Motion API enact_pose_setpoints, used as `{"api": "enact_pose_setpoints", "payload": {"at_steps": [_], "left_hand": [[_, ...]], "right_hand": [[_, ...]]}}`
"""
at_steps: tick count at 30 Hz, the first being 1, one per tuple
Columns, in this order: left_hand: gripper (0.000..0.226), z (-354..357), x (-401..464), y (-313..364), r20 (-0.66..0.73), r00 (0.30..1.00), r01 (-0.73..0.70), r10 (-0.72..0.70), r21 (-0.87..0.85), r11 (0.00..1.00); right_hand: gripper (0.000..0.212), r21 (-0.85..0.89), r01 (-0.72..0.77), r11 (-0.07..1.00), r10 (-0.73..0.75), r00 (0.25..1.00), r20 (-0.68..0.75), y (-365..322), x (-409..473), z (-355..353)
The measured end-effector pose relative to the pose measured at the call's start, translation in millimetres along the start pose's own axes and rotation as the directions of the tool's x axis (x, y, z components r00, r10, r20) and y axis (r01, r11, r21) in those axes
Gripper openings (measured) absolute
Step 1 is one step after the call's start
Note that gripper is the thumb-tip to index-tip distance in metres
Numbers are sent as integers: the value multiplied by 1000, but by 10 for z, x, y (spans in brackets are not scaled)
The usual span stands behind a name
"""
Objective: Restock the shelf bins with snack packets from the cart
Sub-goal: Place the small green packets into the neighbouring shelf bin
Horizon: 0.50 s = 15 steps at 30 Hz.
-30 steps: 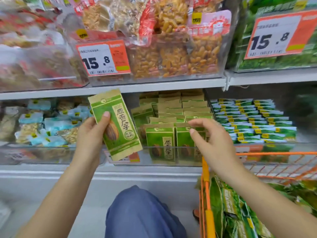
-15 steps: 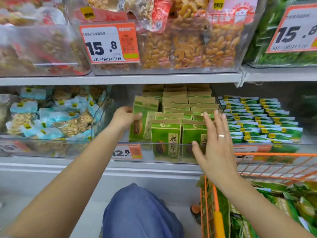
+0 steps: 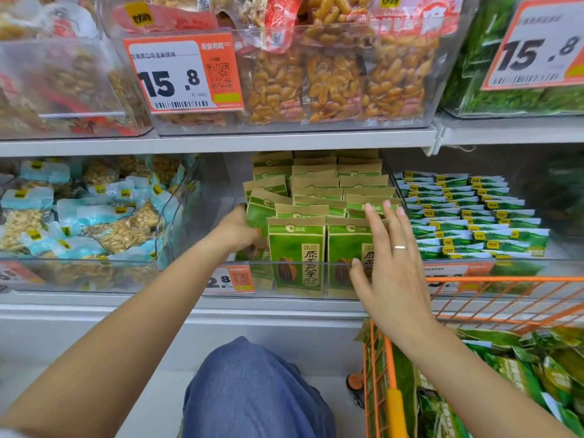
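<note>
Gripping a green snack packet (image 3: 256, 213) at the clear bin's (image 3: 202, 197) left side, our left hand (image 3: 235, 230) seats it; our right hand (image 3: 390, 267) hovers flat-fingered. Packets look light, crinkly, best pinched by their edges.

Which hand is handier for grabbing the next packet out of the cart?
Probably the right hand: it is open, and hovers just above the orange wire cart. The left hand is gripping a green-and-tan packet in the bin.

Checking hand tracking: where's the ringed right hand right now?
Head view, right of centre: the right hand, fingers spread, against the front green seed packets in the middle bin, just above the orange cart.
</note>
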<state>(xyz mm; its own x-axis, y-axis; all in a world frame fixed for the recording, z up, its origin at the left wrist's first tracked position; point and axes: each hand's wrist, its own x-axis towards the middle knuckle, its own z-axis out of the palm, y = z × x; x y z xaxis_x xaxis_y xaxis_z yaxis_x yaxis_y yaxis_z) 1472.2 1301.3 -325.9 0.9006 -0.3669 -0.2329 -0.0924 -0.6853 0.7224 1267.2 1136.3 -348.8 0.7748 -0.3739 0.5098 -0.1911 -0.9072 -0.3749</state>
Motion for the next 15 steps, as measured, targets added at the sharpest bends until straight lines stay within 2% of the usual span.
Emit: {"api": "enact_pose_setpoints", "payload": {"at_steps": [4, 8, 11, 13, 15], "left_hand": [[63, -3, 86, 31, -181, 974, -116, 138, 126, 985], [64, 19, 92, 36, -287, 939, -196, 190, 8, 981], [62, 21, 79, 39, -271, 945, -196, 185, -14, 981], [64, 40, 116, 16, -214, 969, -115, 128, 70, 991], [61, 67, 203, -40, -119, 991, -53, 57, 35, 998]], "right_hand": [[83, -24, 13, 1000, -12, 1000, 27, 14, -11, -14], [82, -37, 23, 999, -22, 999, 32, -5, -23, -23], [83, -45, 22, 999, -20, 999, 35, -7, -27, -26], [83, -42, 23, 999, -22, 999, 37, -5, -35, -34], [84, -35, 26, 999, -25, 999, 39, -3, -43, -45]]}}
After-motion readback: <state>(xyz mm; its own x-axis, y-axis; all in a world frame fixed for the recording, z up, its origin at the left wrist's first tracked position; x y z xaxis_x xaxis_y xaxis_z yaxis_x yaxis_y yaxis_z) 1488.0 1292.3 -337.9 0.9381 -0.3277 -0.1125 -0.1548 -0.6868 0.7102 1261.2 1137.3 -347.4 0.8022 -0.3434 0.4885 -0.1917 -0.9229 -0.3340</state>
